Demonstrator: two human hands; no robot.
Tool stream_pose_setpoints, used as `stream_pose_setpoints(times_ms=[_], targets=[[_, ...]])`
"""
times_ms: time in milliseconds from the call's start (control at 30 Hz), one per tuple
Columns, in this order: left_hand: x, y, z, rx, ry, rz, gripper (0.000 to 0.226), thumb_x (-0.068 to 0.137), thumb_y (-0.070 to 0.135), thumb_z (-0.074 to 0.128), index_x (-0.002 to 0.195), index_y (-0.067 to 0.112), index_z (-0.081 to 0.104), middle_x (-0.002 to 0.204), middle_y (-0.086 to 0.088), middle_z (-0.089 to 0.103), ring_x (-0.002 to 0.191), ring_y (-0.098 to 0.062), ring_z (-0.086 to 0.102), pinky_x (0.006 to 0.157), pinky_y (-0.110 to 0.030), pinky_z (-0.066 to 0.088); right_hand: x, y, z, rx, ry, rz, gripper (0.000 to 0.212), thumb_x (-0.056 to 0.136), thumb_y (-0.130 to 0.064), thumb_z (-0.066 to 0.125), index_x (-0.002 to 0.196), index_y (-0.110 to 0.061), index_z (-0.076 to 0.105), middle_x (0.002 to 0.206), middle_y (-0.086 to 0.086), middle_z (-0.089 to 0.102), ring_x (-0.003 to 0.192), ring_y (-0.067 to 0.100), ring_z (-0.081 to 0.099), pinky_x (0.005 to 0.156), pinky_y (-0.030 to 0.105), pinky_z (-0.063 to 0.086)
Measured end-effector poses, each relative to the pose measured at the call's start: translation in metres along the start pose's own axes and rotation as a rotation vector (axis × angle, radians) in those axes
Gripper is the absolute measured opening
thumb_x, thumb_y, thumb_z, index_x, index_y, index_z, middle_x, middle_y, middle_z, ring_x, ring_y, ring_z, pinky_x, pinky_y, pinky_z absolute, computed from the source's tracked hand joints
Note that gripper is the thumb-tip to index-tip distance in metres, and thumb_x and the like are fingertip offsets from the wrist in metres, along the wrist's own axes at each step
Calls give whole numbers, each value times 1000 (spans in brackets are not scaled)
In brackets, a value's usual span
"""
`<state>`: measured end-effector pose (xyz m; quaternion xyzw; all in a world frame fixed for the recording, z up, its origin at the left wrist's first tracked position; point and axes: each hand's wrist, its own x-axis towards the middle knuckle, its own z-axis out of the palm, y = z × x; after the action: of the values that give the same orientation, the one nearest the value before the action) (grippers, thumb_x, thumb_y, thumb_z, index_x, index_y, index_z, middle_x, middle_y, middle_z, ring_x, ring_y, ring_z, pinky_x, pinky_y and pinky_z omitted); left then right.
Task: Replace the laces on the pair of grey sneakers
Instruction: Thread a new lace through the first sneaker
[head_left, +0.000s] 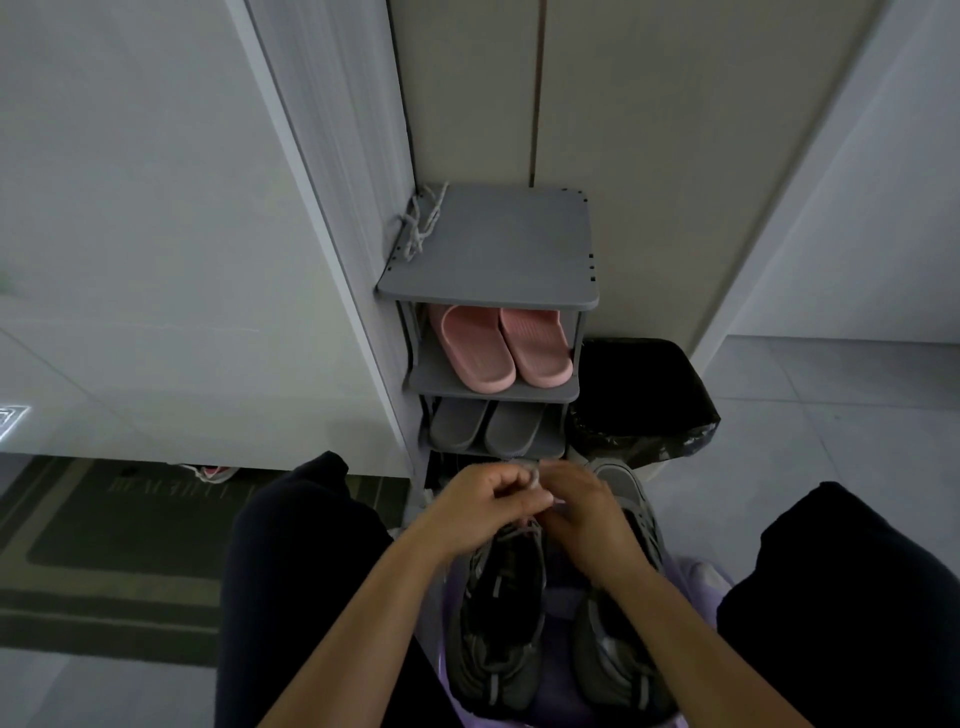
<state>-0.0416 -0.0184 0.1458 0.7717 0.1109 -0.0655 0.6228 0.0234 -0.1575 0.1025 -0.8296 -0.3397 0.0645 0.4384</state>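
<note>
left hand (480, 501) and right hand (576, 506) pinched lace (532, 480) at 12 o'clock above left sneaker (501, 613) | advice: keep tension even, feed tip squarely through eyelets

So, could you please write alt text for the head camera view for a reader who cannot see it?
A seated person's left hand and right hand pinch a grey lace above two grey sneakers between their knees. Ahead stands a grey shoe rack with loose laces on top, pink slippers and grey slippers below, and a black-lined bin beside it.
</note>
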Motion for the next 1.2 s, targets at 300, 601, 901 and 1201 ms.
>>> stream_pose_setpoints(times_ms=[300, 601, 901, 1201], targets=[[-4, 33, -26, 66, -183, 10, 25, 88, 30, 56, 68, 26, 69, 54, 5, 54, 50, -7, 42, 56, -17, 41, 11, -12, -5, 193, -13, -20, 14, 83, -24, 61, 94, -17, 65, 93, -9, 63, 87, -14, 54, 77, 4, 41], [3, -29, -66, 24, 708, -219, 11, 90, 16, 56, 83, 10, 61, 80, -7, 60, 76, -18, 57, 76, -31, 46, -12, 5, -27, 261, -37, 363, 27, 96, -21, 46, 71, -18, 56, 47, -7, 51, 44, 3, 44, 48, 15, 35], [-8, -22, 9, 509, 233, 254, 23, 87, 14, 60, 110, 16, 64, 103, 5, 64, 93, -5, 53, 78, -8, 37, -2, -22, -6, 58, -369, 205, 15, 96, -15, 44, 103, -14, 57, 89, -2, 60, 78, 7, 55, 68, 18, 40], [-10, -31, 11, 245, 190, 132, 10, 89, 9, 57, 95, 11, 65, 80, 8, 64, 70, 4, 58, 69, -14, 46, -2, -17, -7, 81, -346, 364, 29, 96, -33, 45, 71, -18, 48, 64, -5, 46, 58, 5, 42, 57, 22, 32]])
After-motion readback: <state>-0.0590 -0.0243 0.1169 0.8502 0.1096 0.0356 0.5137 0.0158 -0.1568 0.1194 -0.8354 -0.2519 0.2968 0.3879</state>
